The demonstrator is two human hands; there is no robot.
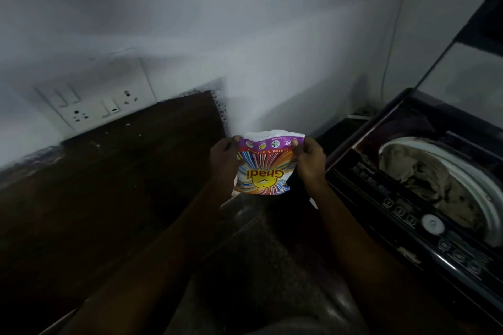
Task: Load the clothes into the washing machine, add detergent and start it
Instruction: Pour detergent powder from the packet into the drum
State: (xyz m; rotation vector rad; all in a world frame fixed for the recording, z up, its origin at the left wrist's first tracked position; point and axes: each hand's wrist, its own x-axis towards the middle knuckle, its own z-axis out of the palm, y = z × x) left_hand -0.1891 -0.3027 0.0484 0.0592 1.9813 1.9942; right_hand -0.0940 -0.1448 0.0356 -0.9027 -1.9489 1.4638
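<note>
We stretch both bare forearms forward, and they converge toward the middle of the view. Our left hand (224, 156) curls round the upper left edge of the detergent packet (262, 171), thumb near the top corner. Our right hand (313, 162) pinches the upper right corner, its back turned toward us.

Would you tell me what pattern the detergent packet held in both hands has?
The plastic detergent packet shows multicoloured radiating stripes, with a purple top band; head view.
</note>
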